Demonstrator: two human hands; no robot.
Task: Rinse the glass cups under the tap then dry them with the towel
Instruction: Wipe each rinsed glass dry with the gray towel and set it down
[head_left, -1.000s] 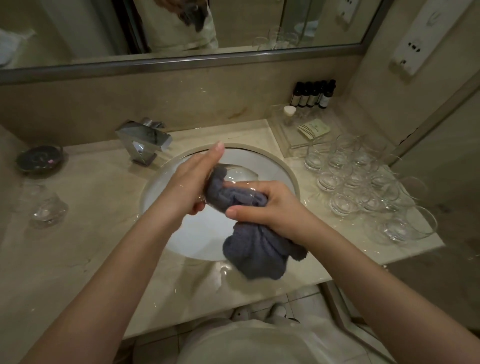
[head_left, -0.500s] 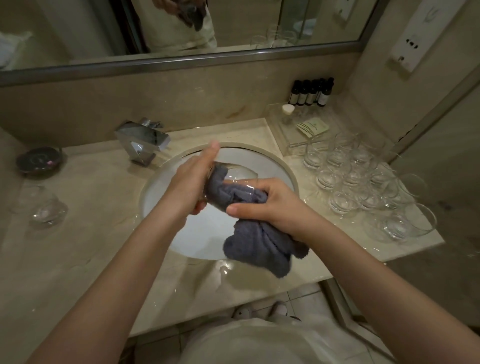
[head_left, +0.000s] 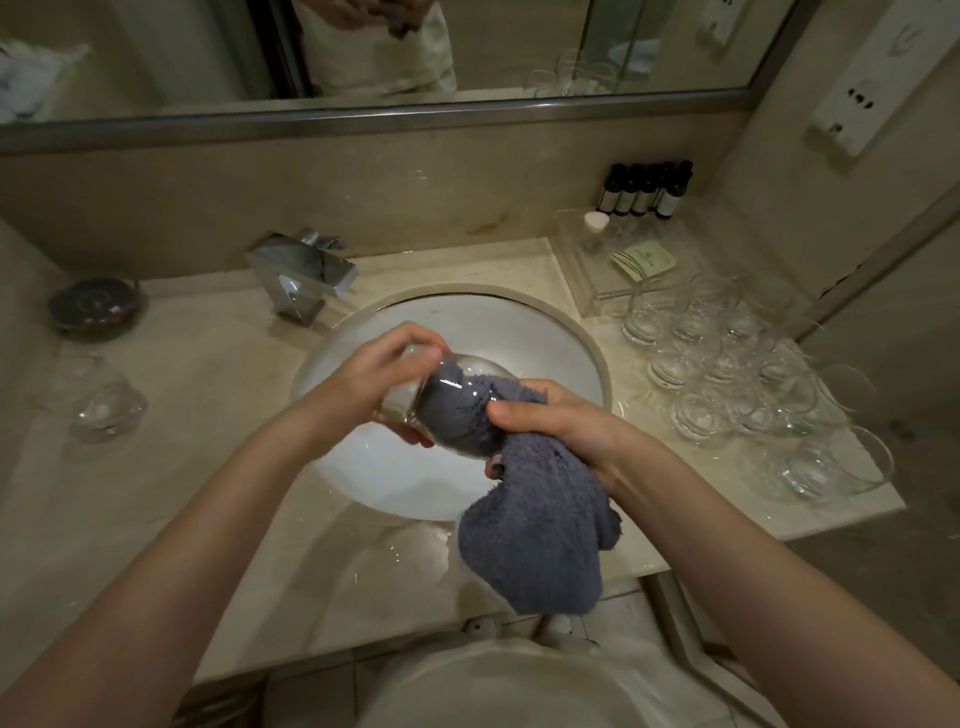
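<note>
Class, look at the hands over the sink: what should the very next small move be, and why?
Probably turn the glass cup a little in the left hand while the right hand holds the grey towel pushed inside. The towel already fills the cup's inside, so turning would likely wipe the rest of the wall.

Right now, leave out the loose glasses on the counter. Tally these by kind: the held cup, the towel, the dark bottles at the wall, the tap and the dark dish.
glass cup, held: 1
grey towel: 1
dark bottles: 5
tap: 1
dark dish: 1
Total: 9
</note>
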